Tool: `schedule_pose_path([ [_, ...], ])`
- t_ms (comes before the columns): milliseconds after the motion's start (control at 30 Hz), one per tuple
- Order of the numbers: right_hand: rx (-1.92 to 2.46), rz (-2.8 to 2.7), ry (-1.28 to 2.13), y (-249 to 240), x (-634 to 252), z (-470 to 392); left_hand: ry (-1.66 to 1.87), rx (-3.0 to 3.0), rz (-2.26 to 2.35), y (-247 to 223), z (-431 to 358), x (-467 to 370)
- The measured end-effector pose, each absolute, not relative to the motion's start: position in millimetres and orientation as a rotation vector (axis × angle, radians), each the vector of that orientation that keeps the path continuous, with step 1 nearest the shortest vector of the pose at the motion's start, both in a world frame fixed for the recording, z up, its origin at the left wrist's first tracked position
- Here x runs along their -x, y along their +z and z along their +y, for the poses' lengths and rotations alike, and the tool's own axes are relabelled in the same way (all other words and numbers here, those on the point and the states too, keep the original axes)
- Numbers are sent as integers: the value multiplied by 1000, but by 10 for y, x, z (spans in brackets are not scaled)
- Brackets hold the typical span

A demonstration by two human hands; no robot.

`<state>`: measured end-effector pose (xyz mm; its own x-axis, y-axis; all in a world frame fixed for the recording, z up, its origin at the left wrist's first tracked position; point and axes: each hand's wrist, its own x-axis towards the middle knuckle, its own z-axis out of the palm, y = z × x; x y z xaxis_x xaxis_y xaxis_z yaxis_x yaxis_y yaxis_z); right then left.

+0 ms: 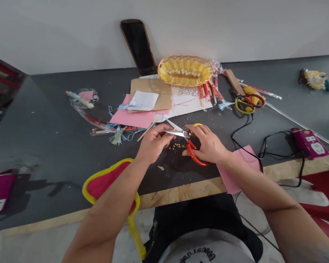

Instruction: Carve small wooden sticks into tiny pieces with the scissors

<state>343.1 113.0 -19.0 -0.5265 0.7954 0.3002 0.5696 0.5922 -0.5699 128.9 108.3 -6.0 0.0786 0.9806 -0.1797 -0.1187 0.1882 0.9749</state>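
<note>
My right hand [210, 144] grips a pair of scissors [193, 152] with red and yellow handles. The blades stand apart and point left, towards my left hand [155, 143]. That hand is closed in a pinch right at the lower blade; whatever its fingertips hold is too small to make out. A thin wooden stick [146, 130] shows just beyond its knuckles, and I cannot tell whether it is held. Small pale cut bits [177, 146] are scattered on the dark table between my hands.
A yellow woven basket [164, 78] and a leaning phone [139, 45] stand at the back. Pink paper [126, 115], blue tassels [117, 135] and red-wrapped sticks lie around. A red pad with yellow edging [106, 177] is under my left forearm. A purple box [309, 142] with cables sits right.
</note>
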Motion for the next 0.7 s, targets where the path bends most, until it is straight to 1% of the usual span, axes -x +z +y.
schedule_pose_path([
  [700, 1022, -2315, 455, -199, -3433, 1065, 1070, -1150, 1125, -46, 1048, -1269],
])
